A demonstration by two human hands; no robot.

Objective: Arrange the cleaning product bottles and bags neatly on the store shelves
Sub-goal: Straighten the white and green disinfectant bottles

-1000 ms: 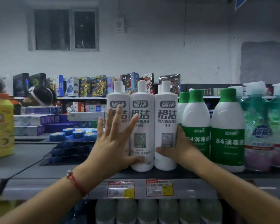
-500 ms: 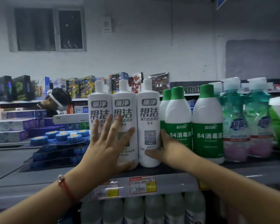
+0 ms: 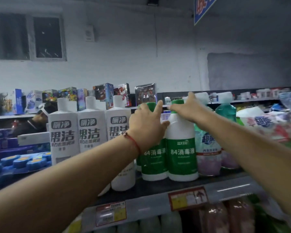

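Flanking two green-capped bottles [image 3: 181, 148], both hands [image 3: 148, 125] touch their tops.

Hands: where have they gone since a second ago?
Both hands left the white bottles and moved right and up to the green-capped bottles. The left hand now lies on one bottle's shoulder; the right hand reaches over the next bottle's cap. All bottles stay upright on the shelf.

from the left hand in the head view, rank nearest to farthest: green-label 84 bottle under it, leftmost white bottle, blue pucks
1. Green-label 84 bottle: the left hand rests on its top.
2. Leftmost white bottle: left along the shelf.
3. Blue pucks: far left, lower.
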